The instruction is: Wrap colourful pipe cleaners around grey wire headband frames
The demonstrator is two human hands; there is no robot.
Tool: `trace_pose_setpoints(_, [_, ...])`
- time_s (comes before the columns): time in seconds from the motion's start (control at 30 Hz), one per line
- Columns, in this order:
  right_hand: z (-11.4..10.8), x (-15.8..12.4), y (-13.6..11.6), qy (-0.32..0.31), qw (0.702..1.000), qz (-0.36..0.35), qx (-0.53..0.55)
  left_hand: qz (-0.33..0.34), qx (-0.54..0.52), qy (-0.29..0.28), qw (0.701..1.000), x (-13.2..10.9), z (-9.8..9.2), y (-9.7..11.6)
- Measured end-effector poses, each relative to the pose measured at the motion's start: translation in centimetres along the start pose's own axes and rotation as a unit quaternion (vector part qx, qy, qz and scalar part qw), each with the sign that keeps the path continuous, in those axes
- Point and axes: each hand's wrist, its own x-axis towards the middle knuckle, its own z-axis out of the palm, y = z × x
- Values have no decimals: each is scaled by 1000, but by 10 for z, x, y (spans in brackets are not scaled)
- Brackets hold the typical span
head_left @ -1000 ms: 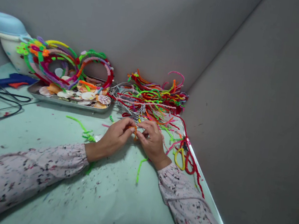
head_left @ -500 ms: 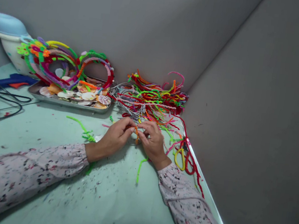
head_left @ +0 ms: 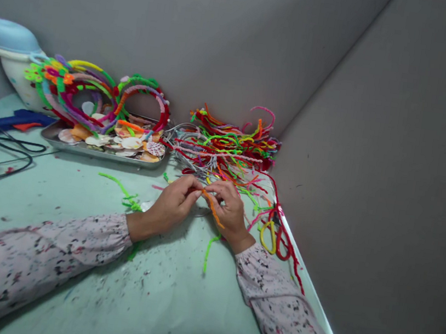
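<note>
My left hand and my right hand meet fingertip to fingertip over the pale green table. Both pinch an orange pipe cleaner, whose loose end slants down across my right palm. A green pipe cleaner lies on the table just below my right wrist. Right behind my hands lies a tangled heap of coloured pipe cleaners in the corner.
A metal tray of shells holds pipe-cleaner hoops at the back left. A blue glue gun with black cables lies far left, beside a white-and-blue container. Yellow and red loops lie by the grey wall at right.
The orange pipe cleaner's free end has come out longer and now points down and right across my right hand. Both hands stay in place.
</note>
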Motion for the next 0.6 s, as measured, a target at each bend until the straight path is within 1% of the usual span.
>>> trace_pose_setpoints(0.17, [-3,0,-6,-15,999,20,20,-5,13,-2,1000,0,0,1])
trace_pose_setpoints(0.43, [-4,4,-13,-7,1000,9,24,-15,39,-12,999,1,1,2])
trace_pose_setpoints(0.6, [-2,3,-9,-21,996,58,57,-10,49,-20,999,0,1,0])
